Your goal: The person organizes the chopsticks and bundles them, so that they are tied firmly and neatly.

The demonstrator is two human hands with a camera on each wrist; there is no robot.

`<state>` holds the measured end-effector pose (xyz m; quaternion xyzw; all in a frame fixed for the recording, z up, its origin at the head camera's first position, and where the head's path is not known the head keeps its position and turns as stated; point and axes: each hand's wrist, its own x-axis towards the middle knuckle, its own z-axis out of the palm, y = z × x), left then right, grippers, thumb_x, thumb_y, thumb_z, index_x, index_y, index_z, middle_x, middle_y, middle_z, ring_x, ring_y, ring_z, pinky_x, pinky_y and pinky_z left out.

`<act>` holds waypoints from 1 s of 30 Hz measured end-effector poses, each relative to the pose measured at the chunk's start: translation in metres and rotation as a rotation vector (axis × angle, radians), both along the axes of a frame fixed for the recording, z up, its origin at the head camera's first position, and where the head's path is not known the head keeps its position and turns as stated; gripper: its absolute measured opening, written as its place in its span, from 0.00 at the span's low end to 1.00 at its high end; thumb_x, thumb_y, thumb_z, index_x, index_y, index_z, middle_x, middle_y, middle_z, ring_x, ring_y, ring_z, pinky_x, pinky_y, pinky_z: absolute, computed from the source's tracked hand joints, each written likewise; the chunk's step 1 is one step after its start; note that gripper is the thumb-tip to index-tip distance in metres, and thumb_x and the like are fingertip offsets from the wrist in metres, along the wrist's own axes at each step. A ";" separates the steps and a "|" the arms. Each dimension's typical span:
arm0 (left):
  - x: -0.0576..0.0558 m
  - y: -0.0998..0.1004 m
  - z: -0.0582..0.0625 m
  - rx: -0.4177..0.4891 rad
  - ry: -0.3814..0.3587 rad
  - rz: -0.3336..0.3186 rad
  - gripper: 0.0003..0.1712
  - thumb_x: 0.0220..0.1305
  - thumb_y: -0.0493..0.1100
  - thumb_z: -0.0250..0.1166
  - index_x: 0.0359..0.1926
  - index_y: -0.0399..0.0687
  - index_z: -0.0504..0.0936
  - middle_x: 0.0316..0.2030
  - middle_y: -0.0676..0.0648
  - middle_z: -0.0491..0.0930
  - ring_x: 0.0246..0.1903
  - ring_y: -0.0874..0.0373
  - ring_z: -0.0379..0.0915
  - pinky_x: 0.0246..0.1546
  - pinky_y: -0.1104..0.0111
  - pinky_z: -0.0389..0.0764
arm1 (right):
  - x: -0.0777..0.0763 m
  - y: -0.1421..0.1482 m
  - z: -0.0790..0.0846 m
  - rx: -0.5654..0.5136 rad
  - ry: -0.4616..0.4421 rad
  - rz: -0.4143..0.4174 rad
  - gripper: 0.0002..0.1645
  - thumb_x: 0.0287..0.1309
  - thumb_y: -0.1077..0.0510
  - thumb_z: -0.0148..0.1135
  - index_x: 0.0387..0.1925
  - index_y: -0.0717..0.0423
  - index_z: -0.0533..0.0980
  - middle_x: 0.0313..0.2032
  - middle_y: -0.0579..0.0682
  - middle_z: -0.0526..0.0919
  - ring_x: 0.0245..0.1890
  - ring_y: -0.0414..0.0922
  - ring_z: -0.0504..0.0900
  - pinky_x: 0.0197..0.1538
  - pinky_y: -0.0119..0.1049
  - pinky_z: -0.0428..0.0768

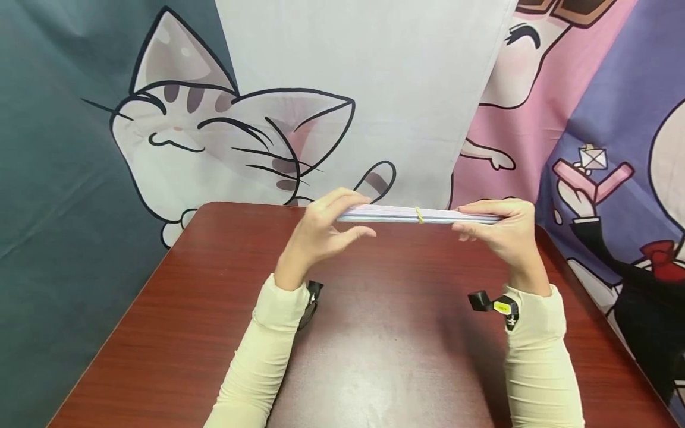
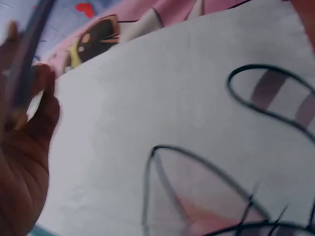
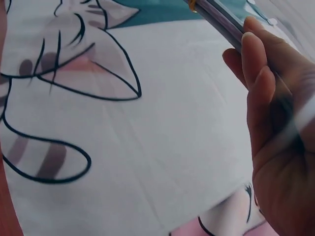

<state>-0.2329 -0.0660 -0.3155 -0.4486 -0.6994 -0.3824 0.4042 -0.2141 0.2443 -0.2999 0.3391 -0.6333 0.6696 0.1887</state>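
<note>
A thin flat bundle (image 1: 385,214) is held up level over the far part of the table, seen nearly edge-on. White, pale pink and bluish layers show along its edge, and a yellow band (image 1: 420,215) circles it near the middle. My left hand (image 1: 326,229) holds its left end, fingers above and thumb below. At the other end my right hand (image 1: 500,229) grips it between fingers and thumb. The right wrist view shows those fingers (image 3: 257,54) curled against the bundle (image 3: 221,22). In the left wrist view the bundle (image 2: 24,59) is a blurred dark strip crossing the hand.
Below the hands spreads a reddish-brown wooden table (image 1: 214,297). Behind it hangs a printed cloth (image 1: 417,89) with cartoon cats, close to the table's far edge. Cloth also hangs at the left and right sides. A small camera (image 1: 481,301) sits on the right wrist.
</note>
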 end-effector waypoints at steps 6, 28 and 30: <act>-0.007 0.019 -0.014 0.312 0.029 -0.116 0.16 0.45 0.40 0.80 0.32 0.36 0.84 0.29 0.43 0.83 0.28 0.56 0.79 0.29 0.67 0.78 | 0.003 -0.012 -0.001 0.019 -0.004 0.021 0.19 0.30 0.91 0.65 0.32 0.86 0.78 0.32 0.63 0.87 0.23 0.49 0.87 0.22 0.37 0.82; -0.030 0.000 -0.025 -0.060 0.128 0.060 0.20 0.45 0.38 0.80 0.42 0.39 0.88 0.35 0.45 0.84 0.34 0.55 0.80 0.37 0.69 0.80 | -0.018 -0.004 -0.018 0.267 0.155 -0.226 0.21 0.28 0.83 0.75 0.32 0.72 0.85 0.30 0.62 0.86 0.29 0.43 0.84 0.32 0.25 0.79; -0.029 0.001 -0.028 -0.148 0.151 0.203 0.18 0.50 0.41 0.78 0.44 0.41 0.87 0.36 0.47 0.84 0.35 0.54 0.80 0.35 0.68 0.79 | -0.023 -0.004 -0.022 0.415 0.287 -0.368 0.19 0.30 0.77 0.79 0.32 0.66 0.86 0.28 0.59 0.86 0.26 0.43 0.82 0.32 0.28 0.77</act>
